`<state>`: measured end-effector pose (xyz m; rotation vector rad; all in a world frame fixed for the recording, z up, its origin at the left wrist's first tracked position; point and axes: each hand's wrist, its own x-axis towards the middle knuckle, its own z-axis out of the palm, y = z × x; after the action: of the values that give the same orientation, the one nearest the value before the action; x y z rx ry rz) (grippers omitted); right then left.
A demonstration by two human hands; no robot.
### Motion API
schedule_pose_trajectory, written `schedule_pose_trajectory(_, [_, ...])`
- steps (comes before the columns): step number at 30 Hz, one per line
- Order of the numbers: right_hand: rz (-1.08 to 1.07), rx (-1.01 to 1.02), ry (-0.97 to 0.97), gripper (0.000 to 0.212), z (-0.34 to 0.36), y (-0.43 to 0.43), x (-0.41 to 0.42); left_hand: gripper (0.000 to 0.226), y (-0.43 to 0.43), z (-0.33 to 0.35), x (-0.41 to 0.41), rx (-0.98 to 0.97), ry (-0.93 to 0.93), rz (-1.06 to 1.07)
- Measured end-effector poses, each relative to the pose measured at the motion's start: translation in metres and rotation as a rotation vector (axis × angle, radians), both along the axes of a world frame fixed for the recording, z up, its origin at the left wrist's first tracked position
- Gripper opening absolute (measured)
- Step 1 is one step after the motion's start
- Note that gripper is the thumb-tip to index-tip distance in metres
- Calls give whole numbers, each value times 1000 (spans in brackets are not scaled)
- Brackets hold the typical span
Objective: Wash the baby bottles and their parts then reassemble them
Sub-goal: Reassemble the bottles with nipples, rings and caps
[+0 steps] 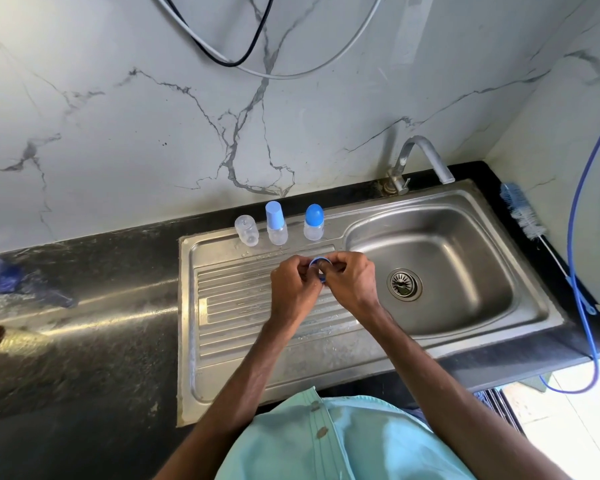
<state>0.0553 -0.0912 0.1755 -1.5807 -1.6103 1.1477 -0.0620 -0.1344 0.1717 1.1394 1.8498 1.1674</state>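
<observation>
Our left hand [293, 284] and right hand [352, 277] pinch the blue ring [321, 262], so we should keep it flat and turn it softly onto the bare bottle [246, 231] at eleven o'clock.

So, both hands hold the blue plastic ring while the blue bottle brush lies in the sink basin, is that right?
Not quite: in the head view the blue bristled bottle brush lies on the black counter beside the steel sink. The rest holds.
</observation>
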Motion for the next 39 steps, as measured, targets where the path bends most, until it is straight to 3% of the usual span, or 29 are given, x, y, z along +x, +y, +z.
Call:
schedule_pose_trajectory(6, [28, -117, 170, 14, 5, -1, 8, 18, 3, 0, -1, 75, 258, -38])
schedule_pose_trajectory(9, [-20, -71, 91, 17, 5, -3, 11, 15, 4, -1, 0, 89, 309, -99])
schedule_pose_trajectory(15, [-56, 29, -16, 19, 12, -5, 10, 18, 4, 1, 17, 60, 406, -13])
schedule_pose_trajectory(19, [-42, -22, 5, 17, 7, -2, 10, 12, 2, -2, 15, 73, 283, 23])
schedule_pose_trajectory(23, [91, -295, 411, 20, 2, 2, 19, 11, -1, 1, 7, 123, 180, 47])
schedule_pose_trajectory(26, [75, -255, 356, 25, -2, 0, 16, 11, -4, 3, 7, 159, 155, 38])
schedule_pose_trajectory(33, [-157, -303, 342, 15, 6, -1, 5, 15, -5, -3, 10, 204, 192, -25])
schedule_pose_trajectory(36, [13, -319, 365, 19, 7, 1, 10, 12, -5, -3, 4, 150, 196, 8])
schedule_pose_trajectory(39, [255, -452, 559, 28, 5, 8, 28, 17, 1, 0, -14, -9, -31, 11])
